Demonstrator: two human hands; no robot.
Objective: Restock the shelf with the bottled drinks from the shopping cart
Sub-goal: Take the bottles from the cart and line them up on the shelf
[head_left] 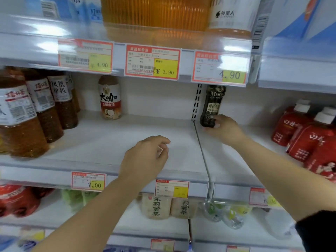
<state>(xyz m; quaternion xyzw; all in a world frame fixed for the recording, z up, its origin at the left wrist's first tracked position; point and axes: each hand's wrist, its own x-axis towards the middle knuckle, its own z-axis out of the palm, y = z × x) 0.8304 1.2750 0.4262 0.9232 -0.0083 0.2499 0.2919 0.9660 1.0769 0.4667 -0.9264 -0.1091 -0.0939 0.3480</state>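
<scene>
A dark coffee bottle (pixel 212 104) stands upright at the back of the white middle shelf (pixel 101 142), just right of the shelf divider. My right hand (pixel 224 129) is wrapped around its base. My left hand (pixel 145 159) hovers over the bare middle of the shelf, fingers loosely curled with nothing in them. A brown-and-white latte bottle (pixel 109 98) stands alone at the back left of the gap. The shopping cart is out of sight.
Brown tea bottles (pixel 32 113) crowd the shelf's left end; red bottles with white caps (pixel 309 131) fill the right. The upper shelf with price tags (pixel 152 62) hangs low overhead. A metal divider rail (pixel 202 157) runs front to back. More drinks sit on the shelf below.
</scene>
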